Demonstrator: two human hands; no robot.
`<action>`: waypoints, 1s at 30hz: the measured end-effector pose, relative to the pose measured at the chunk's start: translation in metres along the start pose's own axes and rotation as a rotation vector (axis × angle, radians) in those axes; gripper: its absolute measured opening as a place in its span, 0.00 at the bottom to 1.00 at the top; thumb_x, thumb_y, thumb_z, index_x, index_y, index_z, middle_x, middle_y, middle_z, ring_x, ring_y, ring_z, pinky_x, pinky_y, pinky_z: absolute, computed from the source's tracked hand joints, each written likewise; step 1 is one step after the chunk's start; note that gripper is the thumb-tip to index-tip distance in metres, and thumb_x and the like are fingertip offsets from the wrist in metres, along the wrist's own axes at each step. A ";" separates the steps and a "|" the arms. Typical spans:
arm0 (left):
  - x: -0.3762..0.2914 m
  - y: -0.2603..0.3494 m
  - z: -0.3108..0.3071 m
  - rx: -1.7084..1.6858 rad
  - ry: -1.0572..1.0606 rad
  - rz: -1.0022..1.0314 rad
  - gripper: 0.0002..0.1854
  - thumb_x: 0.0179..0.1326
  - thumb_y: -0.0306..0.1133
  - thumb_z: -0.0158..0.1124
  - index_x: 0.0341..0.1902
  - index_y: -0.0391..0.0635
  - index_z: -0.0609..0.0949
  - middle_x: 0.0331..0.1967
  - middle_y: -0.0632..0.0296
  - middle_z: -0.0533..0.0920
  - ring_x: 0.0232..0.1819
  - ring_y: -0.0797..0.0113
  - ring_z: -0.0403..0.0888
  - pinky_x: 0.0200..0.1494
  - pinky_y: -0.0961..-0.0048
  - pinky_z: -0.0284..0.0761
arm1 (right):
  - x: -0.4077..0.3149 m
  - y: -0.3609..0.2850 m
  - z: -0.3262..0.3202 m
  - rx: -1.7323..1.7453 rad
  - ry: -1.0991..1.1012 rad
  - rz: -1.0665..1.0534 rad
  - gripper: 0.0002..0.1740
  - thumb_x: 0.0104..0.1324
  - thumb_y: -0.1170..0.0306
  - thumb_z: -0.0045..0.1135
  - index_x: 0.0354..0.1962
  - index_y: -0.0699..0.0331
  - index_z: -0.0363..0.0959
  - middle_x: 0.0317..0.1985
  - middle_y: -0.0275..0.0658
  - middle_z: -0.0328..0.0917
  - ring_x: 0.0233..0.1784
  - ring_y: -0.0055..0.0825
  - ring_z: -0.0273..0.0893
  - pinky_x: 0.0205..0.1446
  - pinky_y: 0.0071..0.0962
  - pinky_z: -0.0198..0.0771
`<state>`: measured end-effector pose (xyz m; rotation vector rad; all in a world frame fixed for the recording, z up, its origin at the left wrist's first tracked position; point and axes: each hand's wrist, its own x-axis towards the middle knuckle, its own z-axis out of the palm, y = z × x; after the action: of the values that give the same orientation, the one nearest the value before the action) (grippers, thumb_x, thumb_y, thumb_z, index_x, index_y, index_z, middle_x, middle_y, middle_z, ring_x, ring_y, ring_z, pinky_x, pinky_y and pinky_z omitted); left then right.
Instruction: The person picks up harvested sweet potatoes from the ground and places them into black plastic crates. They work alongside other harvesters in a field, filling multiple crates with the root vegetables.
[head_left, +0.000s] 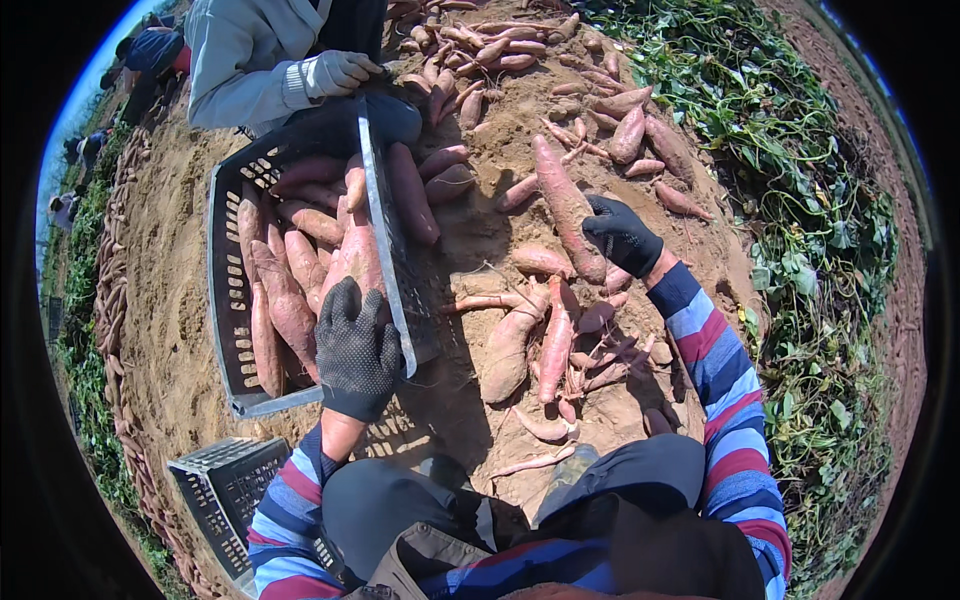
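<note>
My right hand (624, 235), in a black dotted work glove, grips the side of a long, thick sweet potato (564, 199) above the pile. My left hand (355, 352), gloved alike, reaches over the near rim of a black plastic crate (227, 300). Its fingers lie on the near end of a large pale-pink sweet potato (355, 251); the palm side is hidden, so its hold is unclear. Several more sweet potatoes (285, 300) fill the crate around it. In front of my knees lie a bulging sweet potato (508, 356) and a slimmer one (556, 341) among thin roots.
Across the crate a person's gloved hand (337, 73) is near its far rim. Another black crate (240, 480) stands at lower left. More sweet potatoes (495, 49) lie heaped on the soil at the back. Green vines (810, 247) border the right side.
</note>
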<state>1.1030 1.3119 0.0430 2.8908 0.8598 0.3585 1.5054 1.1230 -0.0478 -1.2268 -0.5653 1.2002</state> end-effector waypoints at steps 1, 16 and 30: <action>-0.002 -0.002 -0.003 0.007 0.004 -0.002 0.27 0.63 0.33 0.66 0.67 0.46 0.78 0.70 0.37 0.71 0.72 0.35 0.67 0.75 0.48 0.63 | 0.008 -0.011 0.029 0.029 -0.093 0.017 0.29 0.66 0.69 0.63 0.62 0.72 0.72 0.49 0.33 0.80 0.47 0.17 0.77 0.54 0.18 0.73; -0.068 -0.076 -0.021 -0.585 0.351 -0.036 0.17 0.65 0.26 0.67 0.57 0.46 0.84 0.56 0.51 0.84 0.58 0.50 0.82 0.62 0.60 0.76 | 0.048 -0.053 0.291 -0.112 -0.139 -0.140 0.20 0.66 0.62 0.70 0.46 0.71 0.81 0.39 0.34 0.84 0.39 0.17 0.79 0.43 0.20 0.75; -0.025 -0.158 0.006 -0.498 0.171 -0.421 0.27 0.67 0.38 0.68 0.65 0.36 0.78 0.65 0.44 0.77 0.68 0.54 0.75 0.71 0.65 0.70 | 0.042 -0.014 0.320 -0.700 -0.324 -0.421 0.31 0.67 0.53 0.67 0.59 0.67 0.78 0.52 0.49 0.85 0.52 0.36 0.85 0.58 0.31 0.78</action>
<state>1.0009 1.4293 0.0066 2.1851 1.1751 0.6676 1.2495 1.2922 0.0533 -1.3876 -1.4979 0.8581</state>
